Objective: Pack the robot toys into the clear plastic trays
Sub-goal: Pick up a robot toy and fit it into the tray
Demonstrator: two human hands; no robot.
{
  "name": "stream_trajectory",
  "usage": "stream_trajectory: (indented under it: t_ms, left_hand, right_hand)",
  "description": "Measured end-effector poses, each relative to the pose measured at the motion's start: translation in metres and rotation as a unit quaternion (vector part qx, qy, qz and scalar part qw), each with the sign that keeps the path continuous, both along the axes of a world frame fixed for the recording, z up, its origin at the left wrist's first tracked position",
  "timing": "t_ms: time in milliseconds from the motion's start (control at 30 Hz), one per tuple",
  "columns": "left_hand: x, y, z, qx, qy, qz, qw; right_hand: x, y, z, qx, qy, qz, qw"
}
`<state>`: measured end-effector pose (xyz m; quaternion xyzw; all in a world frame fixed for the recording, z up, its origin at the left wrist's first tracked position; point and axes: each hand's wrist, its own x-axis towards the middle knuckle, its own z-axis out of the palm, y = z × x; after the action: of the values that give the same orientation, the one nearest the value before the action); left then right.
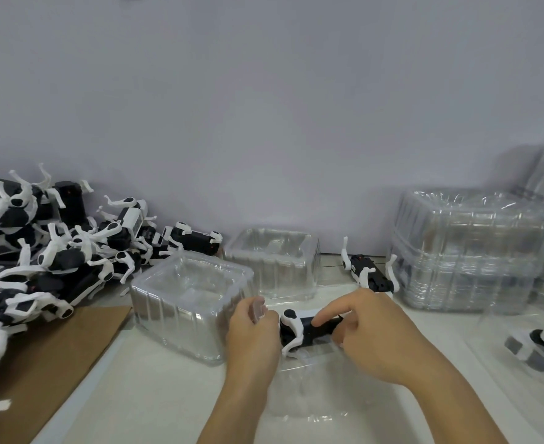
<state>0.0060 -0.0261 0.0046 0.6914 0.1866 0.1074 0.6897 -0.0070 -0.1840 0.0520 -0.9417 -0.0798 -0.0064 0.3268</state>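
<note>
Clear tray point(309, 408) nearest, directly below toy point(305, 328) — long axis left-right — pinched by right hand point(369, 334); left hand point(251, 331) curled on tray edge.

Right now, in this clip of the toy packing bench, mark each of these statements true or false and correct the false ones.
1. The heap of black and white robot toys lies at the person's left. True.
2. The right hand rests flat on the brown cardboard sheet. False: it holds the black and white robot toy over a clear plastic tray.
3. The left hand is at that toy's left end. True.
4. The tall stack of clear plastic trays stands at the left. False: at the right.
5. One lone robot toy lies beside that stack. True.
</note>
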Motion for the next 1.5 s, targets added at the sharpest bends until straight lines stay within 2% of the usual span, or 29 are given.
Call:
stream_trajectory:
  t_ms: [267,467,633,700,800,867,933,1033,1200,1300,1400,1500]
  left_hand:
    - [-0.004,0.000,0.004,-0.008,-0.001,-0.042,0.999]
    - [-0.006,0.000,0.002,0.015,-0.004,-0.071,0.997]
    - [-0.006,0.000,0.001,0.002,-0.015,-0.068,0.998]
    - [-0.006,0.000,0.001,-0.001,-0.019,-0.060,0.998]
    - [-0.003,0.000,0.004,-0.027,-0.009,-0.037,0.999]
    - [-0.002,0.000,0.006,-0.054,0.004,-0.033,0.998]
    - [0.000,0.000,0.007,-0.077,0.015,-0.029,0.997]
    - [0.000,0.000,0.007,-0.078,0.018,-0.022,0.997]
    - [-0.005,-0.003,0.007,0.007,-0.036,-0.030,0.999]
    - [-0.009,-0.002,0.008,0.093,-0.084,-0.063,0.990]
    - [-0.012,0.002,0.011,0.230,-0.154,-0.110,0.955]
    - [-0.017,0.006,0.014,0.380,-0.153,-0.185,0.893]
  right_hand:
    - [-0.009,0.014,0.009,-0.137,0.056,0.054,0.987]
    - [-0.009,0.020,0.009,-0.102,0.083,0.001,0.991]
    - [-0.010,0.015,0.009,-0.082,0.085,0.016,0.993]
    - [-0.008,0.011,0.008,-0.063,0.065,0.009,0.996]
    - [-0.002,0.013,0.002,-0.020,-0.039,-0.019,0.999]
    - [0.000,0.021,-0.005,0.007,-0.092,0.008,0.996]
    - [0.000,0.030,-0.012,-0.010,-0.086,0.041,0.995]
    - [0.001,0.033,-0.015,-0.054,-0.073,0.041,0.995]
    - [0.001,0.029,-0.013,-0.057,-0.057,0.061,0.995]
    - [0.003,0.026,-0.013,-0.016,-0.058,0.071,0.996]
    - [0.005,0.022,-0.011,0.079,-0.107,0.005,0.991]
    - [0.008,0.013,-0.009,0.143,-0.145,-0.056,0.978]
